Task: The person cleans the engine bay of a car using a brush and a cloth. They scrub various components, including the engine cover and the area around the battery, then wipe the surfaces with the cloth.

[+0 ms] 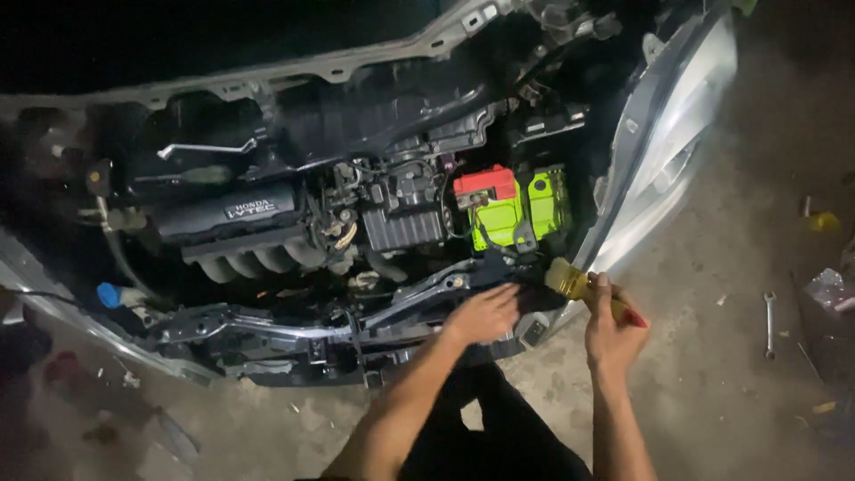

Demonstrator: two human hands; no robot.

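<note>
Engine cover (233,212) sitting at left of open engine bay, bright green battery (517,209) with red terminal cap (485,182) lying right of centre. Left hand (481,313) resting palm-down on dark front crossmember (419,298), fingers spread flat, gripping nothing. Right hand (611,331) closing around yellow-handled tool (579,287), just beside headlight (663,142). Tool's long axis running diagonally, yellow end pointing up-left toward battery, red end (636,318) poking out lower right past fingers. Wrench (769,322) lying on concrete floor (730,374) far right.
</note>
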